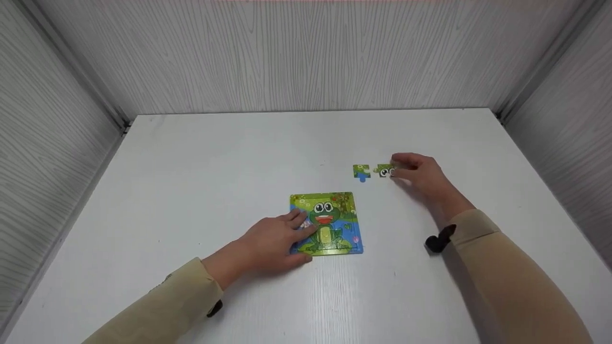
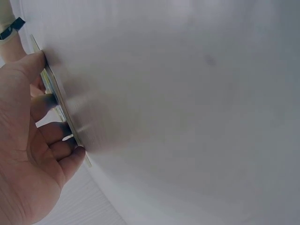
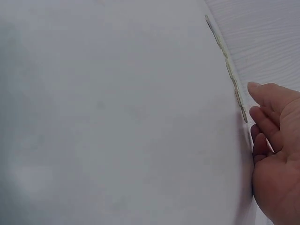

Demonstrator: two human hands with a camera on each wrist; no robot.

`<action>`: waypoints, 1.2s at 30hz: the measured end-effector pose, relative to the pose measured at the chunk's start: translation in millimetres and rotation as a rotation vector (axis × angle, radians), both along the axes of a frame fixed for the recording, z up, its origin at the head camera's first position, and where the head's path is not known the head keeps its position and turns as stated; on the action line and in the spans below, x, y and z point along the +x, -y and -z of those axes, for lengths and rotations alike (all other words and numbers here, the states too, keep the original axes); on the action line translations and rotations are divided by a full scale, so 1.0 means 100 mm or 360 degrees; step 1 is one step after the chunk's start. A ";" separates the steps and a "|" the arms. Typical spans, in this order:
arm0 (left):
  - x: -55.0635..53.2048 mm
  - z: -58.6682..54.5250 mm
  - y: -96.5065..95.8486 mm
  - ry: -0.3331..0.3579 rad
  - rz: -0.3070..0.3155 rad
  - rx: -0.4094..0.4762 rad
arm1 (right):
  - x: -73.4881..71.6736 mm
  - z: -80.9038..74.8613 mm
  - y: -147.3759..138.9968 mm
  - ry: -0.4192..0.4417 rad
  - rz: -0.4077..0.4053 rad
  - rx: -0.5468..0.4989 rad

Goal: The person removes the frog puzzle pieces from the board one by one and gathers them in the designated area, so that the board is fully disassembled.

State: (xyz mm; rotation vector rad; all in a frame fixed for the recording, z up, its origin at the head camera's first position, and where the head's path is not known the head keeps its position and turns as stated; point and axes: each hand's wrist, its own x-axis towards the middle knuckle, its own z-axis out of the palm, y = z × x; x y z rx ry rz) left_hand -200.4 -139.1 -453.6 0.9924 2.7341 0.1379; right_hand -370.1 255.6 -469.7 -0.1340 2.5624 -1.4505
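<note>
My left hand [image 1: 275, 241] rests on the left side of a square frog jigsaw puzzle [image 1: 334, 229], its fingers spread over the picture. The thumb lies along the near edge. From the left wrist, the board [image 2: 63, 103] shows edge-on beside the left hand [image 2: 28, 126]. My right hand [image 1: 423, 177] is over the right end of a loose puzzle piece with cartoon eyes [image 1: 384, 171], partly covering it. Left of that piece lies a green and blue puzzle piece [image 1: 361, 170]. In the right wrist view, the right hand's [image 3: 276, 126] fingers are extended near the thin loose pieces [image 3: 234, 84].
Everything lies on a white table [image 1: 215, 157]. Pale wood-grain panels [image 1: 306, 57] stand behind it and at both sides. Dark straps with a black lump [image 1: 435, 243] are at the sleeve cuffs.
</note>
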 end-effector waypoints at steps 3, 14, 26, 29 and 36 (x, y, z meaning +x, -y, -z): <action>0.00 -0.01 0.00 -0.0003 0.0002 -0.0003 | 0.02 -0.03 0.00 -0.0053 -0.0009 0.0014; 0.01 -0.03 0.00 0.0002 -0.0014 0.0002 | 0.11 -0.26 0.17 -0.0258 -0.0118 0.0119; 0.01 -0.03 -0.02 0.0004 -0.0044 0.0018 | 0.25 -0.46 0.48 -0.0361 -0.0341 0.0111; 0.01 -0.03 -0.02 0.0010 -0.0045 0.0020 | 0.27 -0.49 0.55 -0.0376 -0.0383 0.0111; 0.00 -0.02 -0.01 -0.0009 -0.0014 0.0004 | 0.31 -0.47 0.67 -0.0364 -0.0488 0.0063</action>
